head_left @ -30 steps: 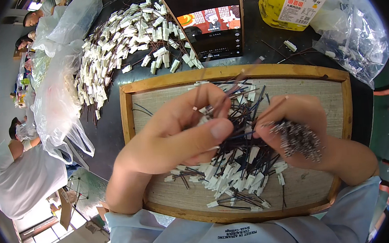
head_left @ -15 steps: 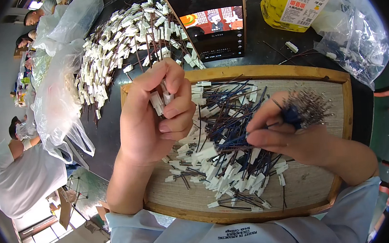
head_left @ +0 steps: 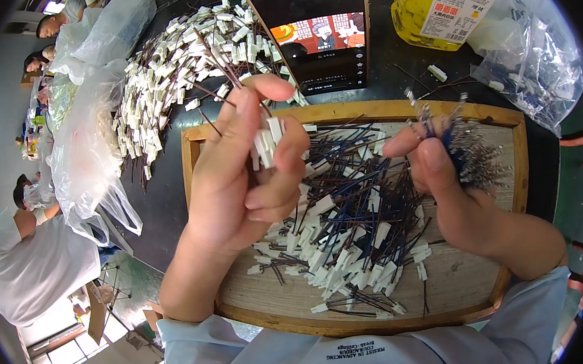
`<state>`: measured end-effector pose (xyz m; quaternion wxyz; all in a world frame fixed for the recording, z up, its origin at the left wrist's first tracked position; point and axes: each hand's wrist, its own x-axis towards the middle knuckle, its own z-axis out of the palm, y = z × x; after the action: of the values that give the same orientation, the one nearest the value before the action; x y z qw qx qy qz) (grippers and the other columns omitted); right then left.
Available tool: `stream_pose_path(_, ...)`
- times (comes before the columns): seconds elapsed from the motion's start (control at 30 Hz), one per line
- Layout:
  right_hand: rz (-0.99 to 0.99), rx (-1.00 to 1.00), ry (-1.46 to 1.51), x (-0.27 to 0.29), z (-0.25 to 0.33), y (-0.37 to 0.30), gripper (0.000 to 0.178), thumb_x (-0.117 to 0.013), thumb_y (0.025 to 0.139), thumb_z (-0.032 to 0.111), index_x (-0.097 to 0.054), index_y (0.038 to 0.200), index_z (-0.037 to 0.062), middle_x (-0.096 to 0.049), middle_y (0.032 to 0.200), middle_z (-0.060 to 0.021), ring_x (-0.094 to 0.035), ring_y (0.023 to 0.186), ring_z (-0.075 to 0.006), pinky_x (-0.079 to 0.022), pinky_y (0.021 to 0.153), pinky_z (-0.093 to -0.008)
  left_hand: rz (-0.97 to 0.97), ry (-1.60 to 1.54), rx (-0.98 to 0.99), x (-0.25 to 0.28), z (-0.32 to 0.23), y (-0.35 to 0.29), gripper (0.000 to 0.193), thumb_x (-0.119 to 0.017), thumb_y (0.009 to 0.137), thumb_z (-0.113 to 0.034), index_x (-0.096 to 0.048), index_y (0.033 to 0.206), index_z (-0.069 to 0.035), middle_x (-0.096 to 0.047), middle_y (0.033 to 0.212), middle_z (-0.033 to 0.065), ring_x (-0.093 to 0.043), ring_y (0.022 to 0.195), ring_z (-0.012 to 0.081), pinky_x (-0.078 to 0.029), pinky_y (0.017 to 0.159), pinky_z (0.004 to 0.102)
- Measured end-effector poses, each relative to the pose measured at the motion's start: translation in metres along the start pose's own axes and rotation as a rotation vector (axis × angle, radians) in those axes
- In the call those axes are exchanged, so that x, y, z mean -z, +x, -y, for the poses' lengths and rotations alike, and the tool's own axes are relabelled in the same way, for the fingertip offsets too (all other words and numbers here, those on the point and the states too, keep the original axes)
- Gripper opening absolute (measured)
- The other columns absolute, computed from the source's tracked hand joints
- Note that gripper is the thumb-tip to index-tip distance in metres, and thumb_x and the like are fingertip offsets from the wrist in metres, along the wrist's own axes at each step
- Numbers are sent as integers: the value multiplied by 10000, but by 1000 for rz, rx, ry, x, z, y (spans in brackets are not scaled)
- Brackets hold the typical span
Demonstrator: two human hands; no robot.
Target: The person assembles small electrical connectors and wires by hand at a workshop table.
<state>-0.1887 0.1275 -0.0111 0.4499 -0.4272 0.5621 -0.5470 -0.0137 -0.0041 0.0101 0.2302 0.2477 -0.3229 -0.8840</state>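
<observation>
Closed around several white plastic connectors [head_left: 266, 144] with brown wires sticking up past the thumb, my left hand [head_left: 233, 180] is raised over the left side of a wood-framed tray [head_left: 521, 184]. My right hand [head_left: 446, 187], over the tray's right side, has its fingers curled round a bundle of dark blue wires with metal terminals [head_left: 478, 157] that fan out at the outer side. Its thumb and forefinger are near each other; whether a single wire is between them I cannot tell. Below and between both hands lies a heap of white connectors with dark wires [head_left: 351, 246].
Behind the tray a phone [head_left: 318, 36] playing a video leans upright. A large pile of wired connectors [head_left: 180, 74] and clear plastic bags [head_left: 89, 129] lie left. A yellow container [head_left: 445, 2] and another clear bag [head_left: 535, 60] stand back right. Other people [head_left: 38, 263] sit far left.
My left hand has turned and shifted slightly right, its forefinger lifting. The right hand has drawn back from the heap, up and right, with the wire bundle.
</observation>
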Motion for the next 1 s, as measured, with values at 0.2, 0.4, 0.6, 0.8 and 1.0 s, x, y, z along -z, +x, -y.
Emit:
stream_pose_path(0.2,-192,15,31,-5,-3,-6,158,-558,905,184,-584,920,28,-563,759,-4,-493,676,-47,-396,588,-211,141,217,8,0,9,-3,328,-303,986,-399,-422,998,-93,-353,556,-6,-232,378,38,-195,343,187)
stream_pose_path(0.4,104,-58,-122,2,9,-5,144,-576,874,180,-535,918,49,-508,762,9,-439,636,-38,-358,581,-188,123,256,41,-1,9,-3,350,-290,979,-436,-385,927,-103,-347,564,-17,-246,418,32,-205,377,181)
stream_pose_path(0.6,76,269,-276,0,-6,2,96,-642,823,125,-603,850,42,-571,760,-8,-423,542,-8,-324,486,-167,86,384,56,-12,10,-8,294,-349,980,-381,-402,923,-97,-384,626,-24,-282,479,21,-218,407,171)
stream_pose_path(0.8,90,350,-261,3,-5,2,113,-680,755,66,-618,843,34,-598,700,-33,-513,547,-87,-384,497,-210,159,423,54,-12,10,-10,278,-374,979,-343,-413,929,-72,-404,657,-20,-293,478,20,-234,408,166)
stream_pose_path(1.0,118,340,-250,4,-7,2,192,-714,704,53,-616,863,6,-647,746,-83,-650,647,-175,-487,572,-253,137,489,73,-16,11,-11,258,-383,980,-318,-422,932,-67,-411,663,-18,-316,494,15,-259,420,163)
